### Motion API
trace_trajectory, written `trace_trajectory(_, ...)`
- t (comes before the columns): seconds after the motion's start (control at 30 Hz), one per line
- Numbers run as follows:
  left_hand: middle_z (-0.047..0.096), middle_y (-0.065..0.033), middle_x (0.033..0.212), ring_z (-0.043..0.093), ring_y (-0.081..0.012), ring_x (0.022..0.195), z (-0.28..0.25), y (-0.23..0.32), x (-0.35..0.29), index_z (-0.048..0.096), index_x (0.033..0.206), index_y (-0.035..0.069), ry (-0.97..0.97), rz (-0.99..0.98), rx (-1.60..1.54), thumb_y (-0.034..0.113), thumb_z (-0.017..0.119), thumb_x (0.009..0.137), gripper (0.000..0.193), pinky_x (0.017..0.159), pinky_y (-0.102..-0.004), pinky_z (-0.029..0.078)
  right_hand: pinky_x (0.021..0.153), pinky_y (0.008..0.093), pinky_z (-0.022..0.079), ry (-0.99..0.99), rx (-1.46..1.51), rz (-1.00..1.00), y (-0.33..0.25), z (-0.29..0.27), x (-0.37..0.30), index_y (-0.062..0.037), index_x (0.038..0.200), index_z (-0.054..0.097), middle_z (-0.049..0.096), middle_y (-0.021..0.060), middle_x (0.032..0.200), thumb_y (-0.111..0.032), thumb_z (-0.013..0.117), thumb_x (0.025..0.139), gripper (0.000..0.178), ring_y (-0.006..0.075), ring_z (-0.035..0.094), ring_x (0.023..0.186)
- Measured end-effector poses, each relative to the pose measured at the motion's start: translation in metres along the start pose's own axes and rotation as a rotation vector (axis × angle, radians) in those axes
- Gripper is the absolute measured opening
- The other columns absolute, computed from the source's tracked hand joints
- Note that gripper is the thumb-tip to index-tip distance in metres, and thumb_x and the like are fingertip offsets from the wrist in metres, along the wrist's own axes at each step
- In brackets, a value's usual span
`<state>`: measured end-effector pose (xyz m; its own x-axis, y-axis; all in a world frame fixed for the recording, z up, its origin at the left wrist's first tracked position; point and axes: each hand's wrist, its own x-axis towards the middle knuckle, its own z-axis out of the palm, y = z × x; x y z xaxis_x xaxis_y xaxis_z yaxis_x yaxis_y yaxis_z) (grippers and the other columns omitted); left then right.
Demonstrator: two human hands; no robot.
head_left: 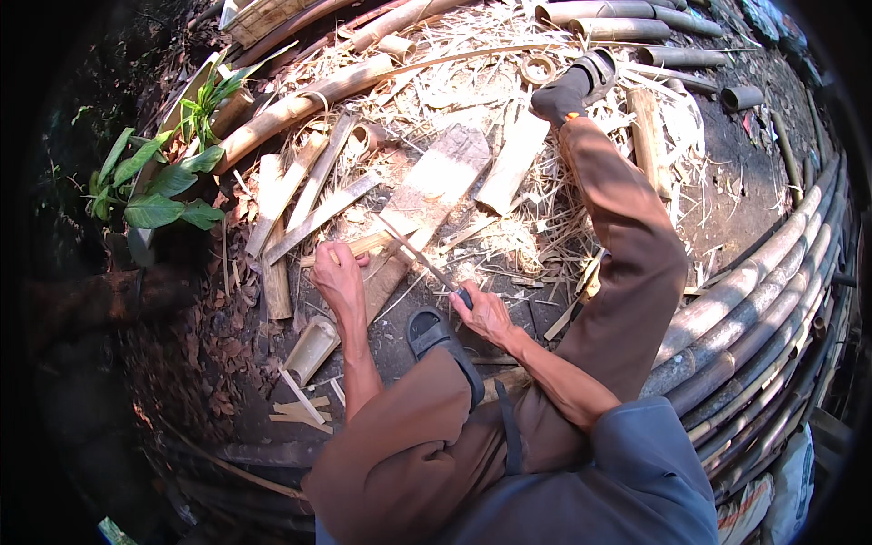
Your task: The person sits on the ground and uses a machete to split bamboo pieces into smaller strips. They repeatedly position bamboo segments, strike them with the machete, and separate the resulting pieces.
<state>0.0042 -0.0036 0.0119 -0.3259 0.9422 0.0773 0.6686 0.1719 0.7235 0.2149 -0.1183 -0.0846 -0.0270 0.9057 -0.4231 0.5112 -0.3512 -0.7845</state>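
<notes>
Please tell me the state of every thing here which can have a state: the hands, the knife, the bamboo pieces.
left hand: closed around bamboo strip
right hand: closed around knife handle
bamboo strip: held, blade against it
knife: held, blade on strip
wooden plank: lying flat on ground
bamboo poles: stacked, whole

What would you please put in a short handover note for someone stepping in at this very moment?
Left hand: grips a bamboo strip lying across the wooden board.
Right hand: holds the knife by its handle, blade set against the strip.
Done: shavings and cut slats lie around the board.
Left: the strip is still under the blade; whole bamboo poles lie stacked at the right.
</notes>
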Motion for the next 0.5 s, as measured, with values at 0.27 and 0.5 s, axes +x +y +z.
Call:
trace_trajectory(0.27, 0.061, -0.0168, 0.064, 0.062, -0.0275, 0.053, 0.008, 0.011, -0.012, 0.048, 0.101, 0.001, -0.019, -0.102, -0.067, 0.021, 0.038, 0.102, 0.023, 0.049, -0.0378, 0.048, 0.062, 0.0530, 0.047, -0.068, 0.114, -0.186, -0.044, -0.004, -0.016, -0.0029, 0.106, 0.053, 0.058, 0.0285, 0.063, -0.045, 0.046, 0.098, 0.044, 0.0463, 0.062, 0.064)
trace_trajectory(0.5, 0.059, -0.0161, 0.064, 0.061, -0.0252, 0.056, 0.005, 0.017, -0.008, 0.048, 0.098, 0.001, -0.113, -0.060, -0.039, 0.023, 0.037, 0.102, 0.025, 0.054, -0.0401, 0.047, 0.059, 0.0496, 0.047, -0.086, 0.102, 0.006, -0.039, -0.020, 0.001, 0.0039, 0.088, 0.057, 0.060, 0.0221, 0.062, -0.046, 0.048, 0.098, 0.052, 0.0346, 0.061, 0.058)
